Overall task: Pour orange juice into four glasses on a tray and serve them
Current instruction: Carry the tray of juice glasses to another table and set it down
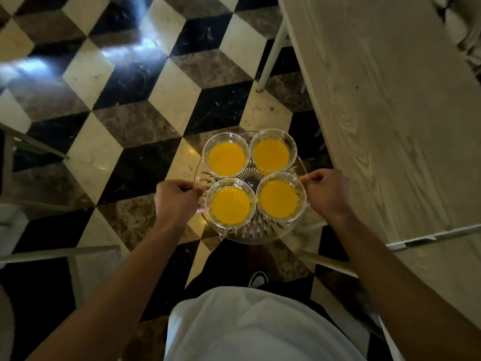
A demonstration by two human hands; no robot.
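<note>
A round clear cut-glass tray (257, 234) is held in the air above the tiled floor. Several glasses of orange juice stand on it in a tight square: far left (226, 155), far right (272, 151), near left (231, 204), near right (280, 199). My left hand (177, 196) grips the tray's left edge. My right hand (325, 191) grips the tray's right edge. All glasses are upright and filled partway.
A pale wood-grain table (390, 113) runs along the right side, its edge close to my right hand. White table legs (272, 56) stand beyond the tray. Chair frames (39, 152) sit at the left. The floor (117, 100) is black, white and brown marble tiles.
</note>
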